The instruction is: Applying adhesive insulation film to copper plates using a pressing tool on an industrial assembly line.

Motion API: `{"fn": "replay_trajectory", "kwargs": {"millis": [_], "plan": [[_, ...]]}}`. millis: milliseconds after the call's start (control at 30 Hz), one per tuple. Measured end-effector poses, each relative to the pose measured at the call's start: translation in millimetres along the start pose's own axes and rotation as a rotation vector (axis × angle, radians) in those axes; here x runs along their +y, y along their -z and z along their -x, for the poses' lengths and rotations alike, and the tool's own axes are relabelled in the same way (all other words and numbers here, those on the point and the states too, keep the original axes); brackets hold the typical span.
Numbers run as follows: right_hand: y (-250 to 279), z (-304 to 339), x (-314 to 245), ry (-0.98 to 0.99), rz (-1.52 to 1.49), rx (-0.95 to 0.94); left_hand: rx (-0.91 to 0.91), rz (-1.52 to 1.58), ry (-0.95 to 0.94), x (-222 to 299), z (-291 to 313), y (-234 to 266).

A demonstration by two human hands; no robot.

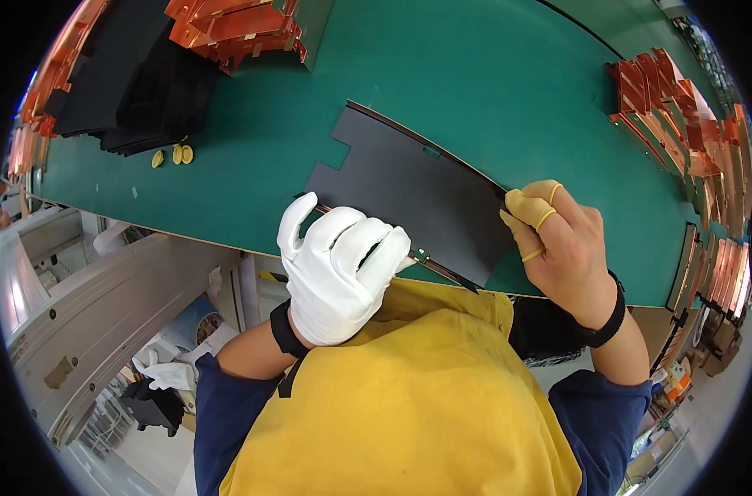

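- Dark sheet lay flat on the green surface, near edge at 6 o'clock, just ahead of the person's chest. A thin metallic strip ran along its edges.
- Left hand, in a white glove, sat on the sheet's near corner at 7 o'clock; its grip looked folded over that edge, probably to pin the sheet so it didn't slide.
- Right hand, bare with yellow finger cots, had its grip pinched shut on the sheet's edge at 3 o'clock. Cots likely kept skin off the material.
- Copper-coloured parts were stacked at 2 to 3 o'clock, within right-hand reach.
- More copper pieces and a black sheet stack sat at 11 o'clock, well apart.
- Spare yellow cots lay loose at 10 o'clock.
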State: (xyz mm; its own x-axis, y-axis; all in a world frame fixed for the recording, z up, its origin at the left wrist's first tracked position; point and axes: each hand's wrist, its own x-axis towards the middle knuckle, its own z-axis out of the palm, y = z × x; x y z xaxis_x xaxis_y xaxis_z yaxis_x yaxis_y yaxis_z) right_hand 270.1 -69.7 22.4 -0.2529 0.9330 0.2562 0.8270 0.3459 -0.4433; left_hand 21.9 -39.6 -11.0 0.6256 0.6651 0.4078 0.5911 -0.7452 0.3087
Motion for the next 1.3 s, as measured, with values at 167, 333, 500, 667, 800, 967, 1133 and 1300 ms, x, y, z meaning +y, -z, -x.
{"fn": "replay_trajectory", "kwargs": {"millis": [167, 333, 500, 667, 800, 967, 1133, 1300], "plan": [[-3, -2, 0, -0.027, -0.044, 0.023, 0.021, 0.008, -0.032, -2, -1, -2], [3, -4, 0, -0.05, -0.106, 0.046, 0.011, 0.016, -0.068, -4, 2, 0], [5, -7, 0, 0.018, 0.01, 0.029, -0.171, -0.041, -0.01, 0, -23, 26], [3, -4, 3, -0.027, -0.022, -0.02, -0.435, 0.039, -0.095, -32, -79, 32], [3, -7, 4, -0.018, -0.023, 0.006, -0.525, 0.071, -0.112, -34, -83, 33], [7, -6, -4, -0.033, -0.162, 0.071, -0.567, 0.034, -0.076, -31, -84, 35], [12, -2, -10, -0.085, -0.266, 0.096, -0.605, -0.056, -0.091, -25, -89, 33], [28, -15, -21, -0.018, -0.285, 0.186, -0.761, -0.039, -0.002, -16, -107, 42]]}}
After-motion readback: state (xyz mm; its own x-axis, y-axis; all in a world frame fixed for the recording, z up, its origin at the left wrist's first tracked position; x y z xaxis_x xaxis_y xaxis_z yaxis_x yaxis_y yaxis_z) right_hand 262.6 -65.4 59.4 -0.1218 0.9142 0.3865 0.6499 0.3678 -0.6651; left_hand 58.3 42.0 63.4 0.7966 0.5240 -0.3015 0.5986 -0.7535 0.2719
